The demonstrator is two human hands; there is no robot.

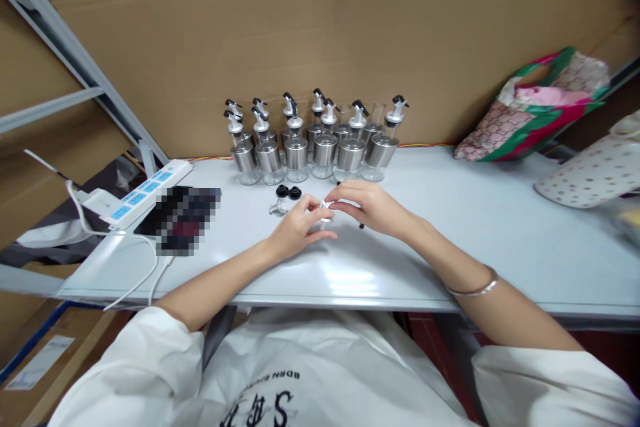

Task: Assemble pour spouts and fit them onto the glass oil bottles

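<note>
Low over the middle of the table, my left hand (300, 225) is closed around a small silver pourer spout (326, 205). The fingertips of my right hand (373, 205) pinch the same spout from the other side. Part of it is hidden by the fingers. Just left of my left hand lie another silver pourer top (279, 207) and two black stoppers, one (283, 191) beside the other (295, 193). A small black piece (361, 225) rests under my right hand. Behind the hands stand several glass bottles (324, 150) with steel sleeves, most topped with silver-and-black pourers.
At left are a white power strip (150, 193), a charging cable (155, 267) and a dark, blurred-out device (175, 220). A patterned bag (525, 113) and a white dotted object (585, 173) sit at right. Cardboard (300, 27) lines the table's back edge.
</note>
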